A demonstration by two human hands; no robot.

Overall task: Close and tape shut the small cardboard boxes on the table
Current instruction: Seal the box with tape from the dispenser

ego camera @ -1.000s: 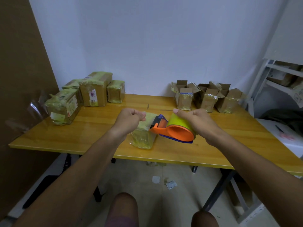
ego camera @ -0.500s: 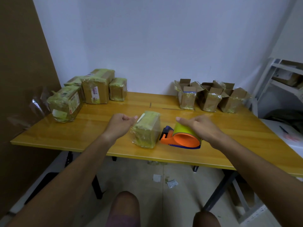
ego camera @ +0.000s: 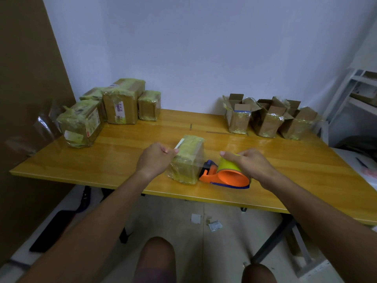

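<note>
We're mid-table, frame centre, with the small box (ego camera: pixel 186 159) standing on the wooden table (ego camera: pixel 306 166), already wrapped in yellowish tape. Our left hand (ego camera: pixel 156 160) sits against its left side, fingers curled and pinching at the upper edge beside a white label; we can't tell whether that is a loose tape end. Our right hand (ego camera: pixel 247 163) grips the tape dispenser (ego camera: pixel 223 174), orange body and yellow-green roll, resting on the table just right of the box, its nose touching or nearly touching it. This looks like the finishing of one box: sealing done, tape to be severed or smoothed. Next, we judge, it joins the taped boxes (ego camera: pixel 120 103) in the upper left, and one of the open boxes (ego camera: pixel 269 119) in the upper right comes forward for closing.
</note>
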